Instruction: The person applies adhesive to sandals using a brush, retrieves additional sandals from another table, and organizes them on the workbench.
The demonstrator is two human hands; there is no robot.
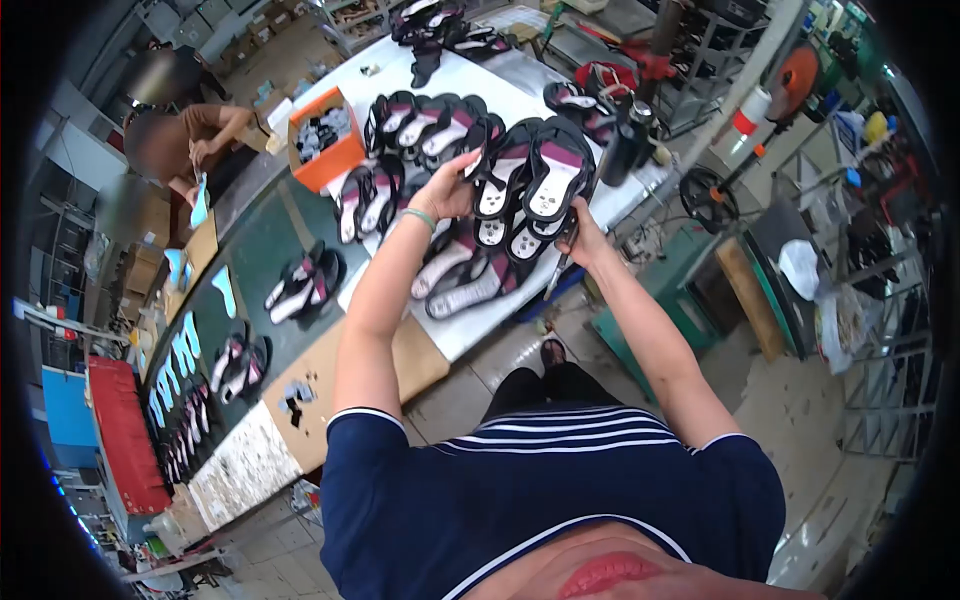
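Between my two hands is a stack of black sandals (pixel 553 180) with pale insoles and purple straps, held above the white table (pixel 470 335). My left hand (pixel 452 188) grips the stack's left side, its fingers closed at a sandal edge. Around the lower right side of the stack, my right hand (pixel 584 238) is closed. More sandals (pixel 430 125) lie in rows beyond my left hand. Below the stack, a pair with pale insoles (pixel 465 285) rests near the table's front edge.
An orange box (pixel 328 140) of grey pieces stands behind the sandals. On the green belt (pixel 255 240) at left lie sandals (pixel 305 285) and light-blue pieces (pixel 225 290). A person in brown (pixel 190 140) works across it. A dark bottle (pixel 628 140) stands at right.
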